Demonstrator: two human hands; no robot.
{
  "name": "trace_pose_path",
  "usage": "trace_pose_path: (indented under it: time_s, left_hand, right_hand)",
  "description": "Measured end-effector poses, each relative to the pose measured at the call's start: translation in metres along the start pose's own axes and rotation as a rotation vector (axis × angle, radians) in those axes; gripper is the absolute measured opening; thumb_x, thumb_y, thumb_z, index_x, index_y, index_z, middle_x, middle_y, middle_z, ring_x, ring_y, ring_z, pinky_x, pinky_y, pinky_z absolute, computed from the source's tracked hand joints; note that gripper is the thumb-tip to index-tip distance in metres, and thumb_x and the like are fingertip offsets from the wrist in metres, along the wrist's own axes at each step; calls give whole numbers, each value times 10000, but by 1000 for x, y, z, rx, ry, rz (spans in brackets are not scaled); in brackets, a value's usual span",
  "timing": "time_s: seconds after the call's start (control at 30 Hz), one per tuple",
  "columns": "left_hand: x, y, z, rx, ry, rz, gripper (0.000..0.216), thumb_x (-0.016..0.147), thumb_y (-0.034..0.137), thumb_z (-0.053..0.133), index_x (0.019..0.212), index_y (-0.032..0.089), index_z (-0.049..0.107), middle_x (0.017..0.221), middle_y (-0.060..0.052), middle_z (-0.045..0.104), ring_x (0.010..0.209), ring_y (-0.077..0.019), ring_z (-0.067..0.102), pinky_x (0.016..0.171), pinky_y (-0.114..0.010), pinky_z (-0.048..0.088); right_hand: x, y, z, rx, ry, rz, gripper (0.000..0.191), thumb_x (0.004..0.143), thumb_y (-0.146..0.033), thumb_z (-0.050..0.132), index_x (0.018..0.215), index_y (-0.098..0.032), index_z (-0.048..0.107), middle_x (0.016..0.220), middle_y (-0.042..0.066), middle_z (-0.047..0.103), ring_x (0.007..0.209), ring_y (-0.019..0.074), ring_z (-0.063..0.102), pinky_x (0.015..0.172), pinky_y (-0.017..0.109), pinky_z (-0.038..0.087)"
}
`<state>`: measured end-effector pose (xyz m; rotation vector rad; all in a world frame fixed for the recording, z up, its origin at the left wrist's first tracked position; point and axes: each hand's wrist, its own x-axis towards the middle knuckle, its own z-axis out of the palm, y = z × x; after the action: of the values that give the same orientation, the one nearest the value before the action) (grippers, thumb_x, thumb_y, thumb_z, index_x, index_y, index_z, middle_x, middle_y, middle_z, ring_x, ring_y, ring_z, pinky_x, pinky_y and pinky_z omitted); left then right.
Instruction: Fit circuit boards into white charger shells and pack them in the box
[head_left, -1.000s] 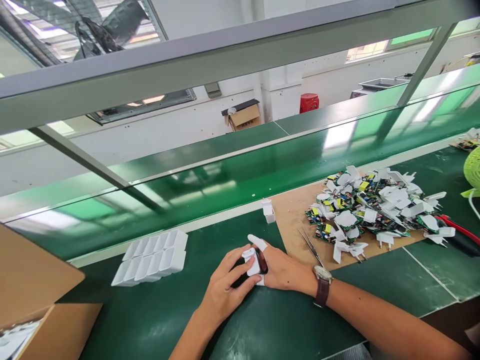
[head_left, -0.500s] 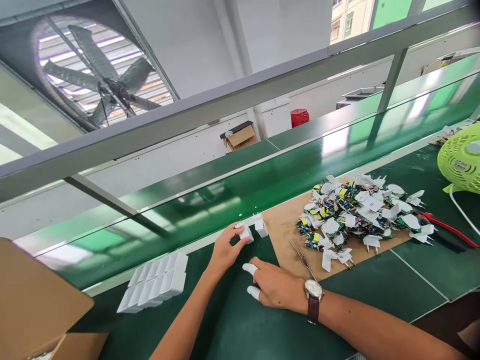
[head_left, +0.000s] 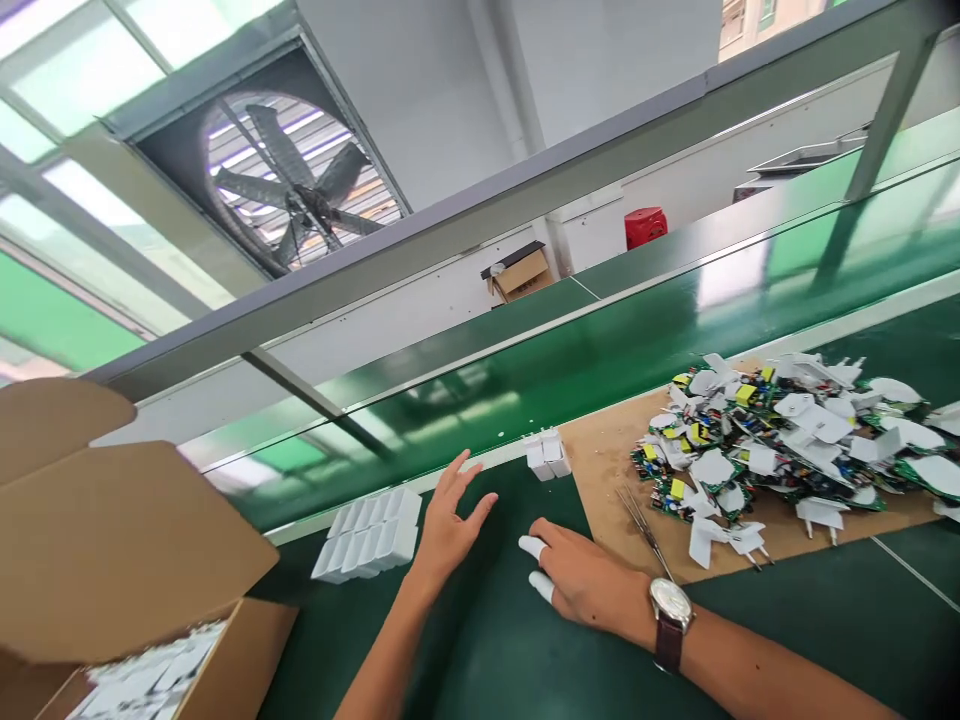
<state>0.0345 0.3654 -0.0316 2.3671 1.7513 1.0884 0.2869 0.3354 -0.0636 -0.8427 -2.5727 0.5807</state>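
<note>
My left hand (head_left: 448, 520) hovers open over the green bench, fingers spread, holding nothing. Two small white charger housings (head_left: 547, 455) stand side by side just beyond it, near the bench's back rail. My right hand (head_left: 581, 578) rests on the bench with white finger cots on two fingertips and a wristwatch on the wrist; its fingers are loosely curled and nothing shows in them. A block of white housings (head_left: 370, 536) lies to the left of my left hand.
A brown board (head_left: 600, 470) carries a heap of green circuit boards and white plug parts (head_left: 780, 435), with tweezers (head_left: 641, 520) at its near-left edge. An open cardboard box (head_left: 127, 590) with white parts sits at left. A conveyor belt (head_left: 600, 340) runs behind the bench.
My left hand carried the white housing to the back rail, set it beside the other one and let go, then drew back open. The view shifted left and up.
</note>
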Motion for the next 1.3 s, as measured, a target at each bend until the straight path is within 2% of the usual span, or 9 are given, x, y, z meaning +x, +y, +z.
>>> trace_pose_path:
  time_s: [0.13, 0.23, 0.3, 0.4, 0.53, 0.7, 0.87, 1.0, 1.3]
  left_hand:
    - [-31, -34, -65, 394, 208, -41, 271, 943, 424, 686, 1123, 228, 733, 1423, -162, 619, 1407, -394, 519, 1145, -659, 423]
    - [-60, -55, -95, 614, 162, -101, 257, 910, 456, 707, 883, 207, 762, 1388, -186, 636, 1432, -495, 448, 1092, -754, 393]
    - [-75, -62, -100, 650, 94, -83, 305, 929, 449, 662, 763, 208, 747, 1350, -186, 662, 1409, -516, 462, 1040, -770, 420]
    - [-80, -58, -82, 529, 55, 33, 389, 982, 433, 561, 689, 224, 706, 1288, -163, 703, 1344, -459, 552, 1016, -695, 486]
    - [-57, -24, -38, 261, 15, 201, 413, 1007, 482, 533, 703, 231, 658, 1330, -128, 702, 1246, -351, 657, 974, -517, 573]
    - [-32, 13, -1, 88, -25, 270, 444, 1008, 516, 533, 675, 228, 595, 1286, -112, 739, 1092, -287, 738, 853, -394, 620]
    - [-38, 11, 9, 56, 49, 293, 409, 929, 645, 615, 948, 257, 745, 1125, -80, 788, 951, -288, 768, 802, -396, 629]
    - [-53, 7, 15, -23, 31, 256, 441, 899, 661, 650, 1113, 292, 760, 1147, -48, 779, 912, -252, 784, 732, -301, 648]
    - [-67, 2, 16, -124, -57, 219, 346, 930, 532, 666, 1188, 322, 763, 1267, -51, 748, 882, -225, 802, 619, -216, 637]
  right_hand:
    - [-1, 4, 12, 23, 42, -53, 240, 952, -153, 517, 1169, -150, 620, 1167, 137, 615, 961, 278, 636, 870, 435, 545]
    - [0, 2, 16, 25, 56, -50, 244, 959, -141, 507, 1177, -148, 615, 1162, 134, 612, 970, 276, 622, 874, 430, 541]
    - [1, -1, 14, 1, 37, -40, 244, 953, -146, 520, 1174, -138, 623, 1162, 135, 614, 967, 273, 619, 882, 425, 539]
    - [5, -5, 8, -56, -19, -42, 240, 958, -190, 556, 1166, -112, 645, 1183, 146, 617, 992, 275, 625, 919, 416, 536]
    - [6, -9, -4, -106, -59, -64, 296, 968, -243, 611, 1217, -88, 649, 1224, 152, 631, 1010, 256, 649, 928, 365, 541]
    - [-9, -4, -44, -219, -73, -55, 361, 983, -322, 638, 1272, -105, 639, 1331, 164, 628, 1030, 282, 667, 896, 397, 562]
    - [-42, 32, -117, -400, 64, 196, 298, 963, -196, 605, 1251, -129, 643, 1313, 175, 628, 1205, 322, 582, 1054, 479, 481]
    - [-60, 65, -162, -561, 61, 465, 355, 843, -12, 537, 1158, -113, 665, 1327, 186, 613, 1242, 320, 540, 1101, 474, 432]
    - [-43, 95, -170, -500, 144, 588, 253, 802, -19, 579, 1014, -118, 673, 1031, 168, 705, 1067, 293, 622, 975, 381, 466]
